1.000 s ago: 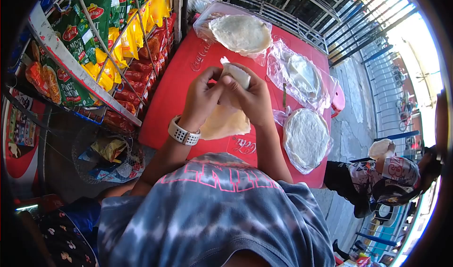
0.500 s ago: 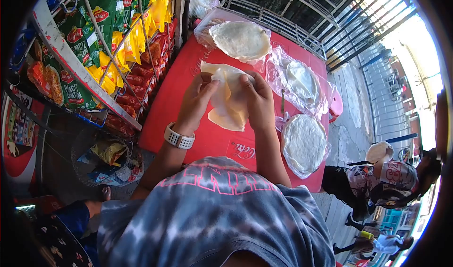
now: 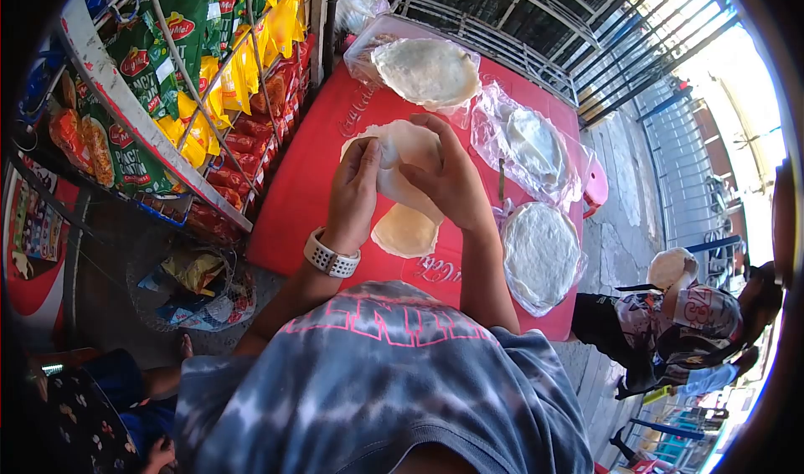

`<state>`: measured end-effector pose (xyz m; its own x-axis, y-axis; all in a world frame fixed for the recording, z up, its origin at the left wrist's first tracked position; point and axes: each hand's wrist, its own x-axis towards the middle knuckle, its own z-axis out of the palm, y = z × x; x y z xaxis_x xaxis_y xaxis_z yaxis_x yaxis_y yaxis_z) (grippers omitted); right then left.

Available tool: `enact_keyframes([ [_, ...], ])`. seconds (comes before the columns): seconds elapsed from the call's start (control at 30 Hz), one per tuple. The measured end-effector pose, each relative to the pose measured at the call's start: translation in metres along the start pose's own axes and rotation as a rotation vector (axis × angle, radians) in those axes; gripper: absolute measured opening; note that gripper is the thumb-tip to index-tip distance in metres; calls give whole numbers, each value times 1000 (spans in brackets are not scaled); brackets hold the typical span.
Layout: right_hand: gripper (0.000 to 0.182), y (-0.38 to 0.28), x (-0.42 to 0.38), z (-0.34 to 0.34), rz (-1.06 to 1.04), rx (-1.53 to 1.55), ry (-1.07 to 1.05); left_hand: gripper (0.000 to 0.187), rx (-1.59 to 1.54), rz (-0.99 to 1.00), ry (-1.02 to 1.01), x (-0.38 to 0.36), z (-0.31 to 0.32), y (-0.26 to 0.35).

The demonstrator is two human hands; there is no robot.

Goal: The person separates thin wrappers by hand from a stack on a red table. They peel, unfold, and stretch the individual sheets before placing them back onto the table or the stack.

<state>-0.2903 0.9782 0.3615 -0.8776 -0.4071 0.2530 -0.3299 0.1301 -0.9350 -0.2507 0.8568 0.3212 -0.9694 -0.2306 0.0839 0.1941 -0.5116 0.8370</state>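
Dough sheet (image 3: 409,143) is held up above the red table (image 3: 306,202), on which a second sheet (image 3: 404,233) lies, and holding it by the rim likely keeps something so thin from folding over. The left hand (image 3: 353,185) pinches the left edge between thumb and fingers, while the right hand (image 3: 455,177) has thumb and fingers parted at the other side, its grip unclear; both arms (image 3: 486,273) reach forward, angling inward.

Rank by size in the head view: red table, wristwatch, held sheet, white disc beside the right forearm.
Red table
White disc and held sheet: too alike to rank, sheet partly hidden
Wristwatch
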Motion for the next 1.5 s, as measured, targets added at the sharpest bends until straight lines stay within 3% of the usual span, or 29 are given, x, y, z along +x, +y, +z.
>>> enact_keyframes([
  [0.07,51,-3,-1,2,-83,-167,30,26,8,43,16,1,-2,-5],
  [0.27,31,9,0,0,-246,-457,71,26,0,17,-27,-5,0,-8],
  [0.47,24,0,-2,-6,-209,-404,105,30,-37,-130,-126,-9,1,0],
  [0.77,19,9,-6,-3,-400,-575,292,33,-43,-152,-139,-8,5,3],
  [1.0,15,11,-2,0,-192,-298,431,29,-7,-233,-169,-2,2,7],
  [1.1,17,13,-4,1,-71,-214,334,25,28,-190,-152,3,4,3],
  [1.2,19,20,-6,1,-11,66,172,22,-29,-163,-95,5,5,2],
  [1.3,25,10,-8,1,-117,-198,133,21,-39,-160,-79,5,5,3],
  [1.4,22,15,-7,-2,-49,-253,125,22,53,-92,-105,6,5,0],
  [1.5,17,20,-6,-6,-40,-106,123,22,87,-61,-142,7,-1,-7],
])
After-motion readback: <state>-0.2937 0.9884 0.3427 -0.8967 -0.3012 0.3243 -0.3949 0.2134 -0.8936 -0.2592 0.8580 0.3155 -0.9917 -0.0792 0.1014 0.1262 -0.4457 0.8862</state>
